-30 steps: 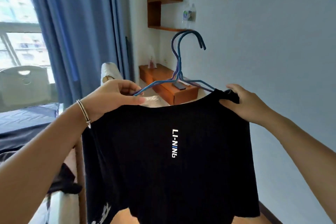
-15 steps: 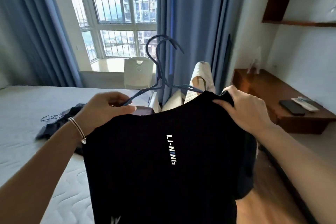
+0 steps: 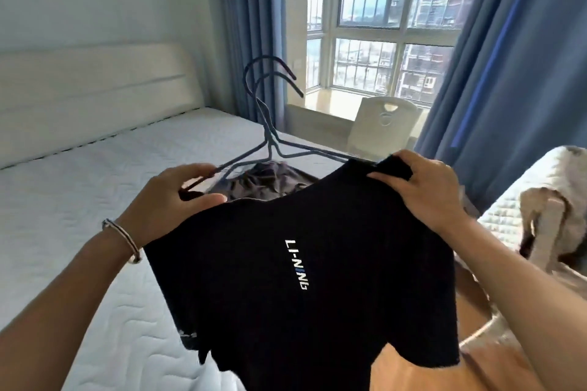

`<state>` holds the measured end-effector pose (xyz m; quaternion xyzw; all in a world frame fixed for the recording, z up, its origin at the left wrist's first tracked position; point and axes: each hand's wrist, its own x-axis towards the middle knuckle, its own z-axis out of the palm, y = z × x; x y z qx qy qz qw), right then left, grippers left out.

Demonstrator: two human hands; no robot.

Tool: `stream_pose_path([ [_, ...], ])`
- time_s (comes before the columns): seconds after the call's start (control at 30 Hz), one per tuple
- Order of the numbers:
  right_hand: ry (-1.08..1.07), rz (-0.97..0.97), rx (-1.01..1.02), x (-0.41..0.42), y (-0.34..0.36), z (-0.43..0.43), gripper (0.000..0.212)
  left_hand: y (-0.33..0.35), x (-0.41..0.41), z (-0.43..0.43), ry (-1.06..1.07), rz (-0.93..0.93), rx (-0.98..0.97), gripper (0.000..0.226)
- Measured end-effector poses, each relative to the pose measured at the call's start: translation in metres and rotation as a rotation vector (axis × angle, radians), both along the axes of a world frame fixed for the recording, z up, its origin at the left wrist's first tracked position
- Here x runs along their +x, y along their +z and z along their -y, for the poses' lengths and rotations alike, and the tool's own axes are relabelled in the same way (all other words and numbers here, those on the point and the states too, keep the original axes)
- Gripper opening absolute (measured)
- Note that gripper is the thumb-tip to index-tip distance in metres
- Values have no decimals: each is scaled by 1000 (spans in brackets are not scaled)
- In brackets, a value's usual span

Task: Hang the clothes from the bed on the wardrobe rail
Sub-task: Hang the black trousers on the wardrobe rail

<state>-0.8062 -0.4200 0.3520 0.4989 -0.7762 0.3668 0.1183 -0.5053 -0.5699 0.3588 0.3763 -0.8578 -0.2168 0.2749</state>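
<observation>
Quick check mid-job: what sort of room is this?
Most likely a bedroom: a bed with a padded headboard on the left, blue curtains beside a barred window, and a black T-shirt with hangers held by the left hand and right hand.

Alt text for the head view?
A black T-shirt with blue hangers is held up: left hand grips a shoulder and hanger arm, right hand grips the other shoulder. Behind are a white mattress with dark clothes, a window, blue curtains.
</observation>
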Motion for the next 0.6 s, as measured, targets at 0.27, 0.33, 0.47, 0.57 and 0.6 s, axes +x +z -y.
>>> stream_pose_path([
  [0.27, 320, 171, 13, -61, -8, 143, 24, -41, -5, 63, 519, 209, -49, 89],
  [0.33, 405, 173, 15, -70, 1, 177, 21, -41, -10, 72, 624, 248, -134, 66],
  [0.47, 580, 183, 40, -71, 13, 239, 20, -31, -5, 88, 764, 250, -230, 40],
  [0.57, 699, 187, 105, -65, 12, 275, 20, -29, 4, 97, 832, 240, -228, 36],
  [0.6, 729, 201, 125, -62, 10, 287, 20, -29, 6, 99, 852, 239, -225, 36],
])
